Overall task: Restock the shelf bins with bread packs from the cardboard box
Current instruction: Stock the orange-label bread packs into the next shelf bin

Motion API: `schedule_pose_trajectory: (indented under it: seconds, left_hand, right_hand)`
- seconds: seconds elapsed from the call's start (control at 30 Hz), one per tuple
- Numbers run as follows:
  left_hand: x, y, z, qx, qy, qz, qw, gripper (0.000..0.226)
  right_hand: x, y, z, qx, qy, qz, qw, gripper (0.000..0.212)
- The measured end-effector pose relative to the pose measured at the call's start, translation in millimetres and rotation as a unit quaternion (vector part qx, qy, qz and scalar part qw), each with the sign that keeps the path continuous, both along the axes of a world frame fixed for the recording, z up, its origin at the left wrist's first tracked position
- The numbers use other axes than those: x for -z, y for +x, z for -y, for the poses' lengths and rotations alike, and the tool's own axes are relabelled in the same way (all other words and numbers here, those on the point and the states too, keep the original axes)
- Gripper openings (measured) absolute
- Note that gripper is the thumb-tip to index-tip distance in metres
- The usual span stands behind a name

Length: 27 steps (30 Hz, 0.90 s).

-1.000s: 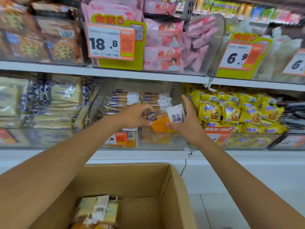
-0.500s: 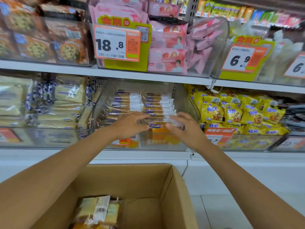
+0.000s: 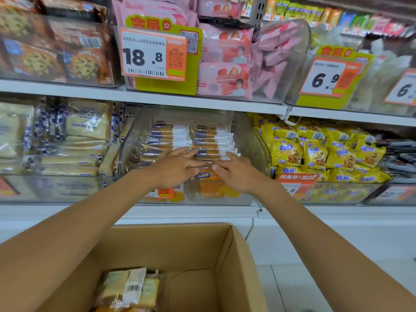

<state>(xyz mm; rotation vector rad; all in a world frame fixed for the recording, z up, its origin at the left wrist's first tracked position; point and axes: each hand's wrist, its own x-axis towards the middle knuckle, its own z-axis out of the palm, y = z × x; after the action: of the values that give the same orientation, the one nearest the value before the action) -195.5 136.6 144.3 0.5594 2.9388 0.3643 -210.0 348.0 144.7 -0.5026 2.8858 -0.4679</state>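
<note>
Below the hands and nearer, the cardboard box (image 3: 225, 255) held more bread packs (image 3: 130, 287). The left hand (image 3: 173, 167) and right hand (image 3: 238, 172) lay flat with fingers straight, gripping nothing. They pressed the orange bread pack (image 3: 203, 175) beneath them into the clear shelf bin (image 3: 258, 143). Beyond the fingertips rose the stacked packs (image 3: 191, 138). The slick film could let the pressed pack slide over the bin's front lip once the pressure lifted.

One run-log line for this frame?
step: seating bread pack in clear bin; left hand: flat on it; right hand: same; cardboard box: packs inside
</note>
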Motion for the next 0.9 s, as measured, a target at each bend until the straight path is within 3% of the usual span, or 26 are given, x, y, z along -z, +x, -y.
schedule_pose_trajectory:
  seconds: [0.23, 0.3, 0.47, 0.57, 0.73, 0.9]
  left_hand:
    - [10, 6, -3, -0.008, 0.018, 0.004, 1.000, 0.053]
    - [15, 3, -7, -0.014, -0.001, -0.030, 0.999, 0.052]
    - [10, -6, -1, -0.019, -0.049, -0.051, 0.997, 0.062]
    - [3, -13, 11, -0.037, -0.073, -0.015, 0.997, 0.079]
    - [16, -13, 17, -0.049, -0.021, 0.018, 0.998, 0.082]
    - [13, -15, 20, -0.049, -0.013, 0.021, 0.998, 0.086]
  right_hand:
    - [15, 14, -8, 0.018, 0.018, 0.024, 0.999, 0.060]
    - [8, 10, -7, 0.029, -0.030, 0.057, 0.998, 0.065]
    - [-1, -13, 5, 0.168, -0.158, 0.050, 0.972, 0.077]
    - [0, -28, 8, 0.168, -0.140, 0.117, 0.969, 0.080]
    - [14, -40, 14, 0.145, -0.127, 0.109, 0.975, 0.086]
    - [10, -47, 4, 0.154, -0.224, 0.179, 0.945, 0.097]
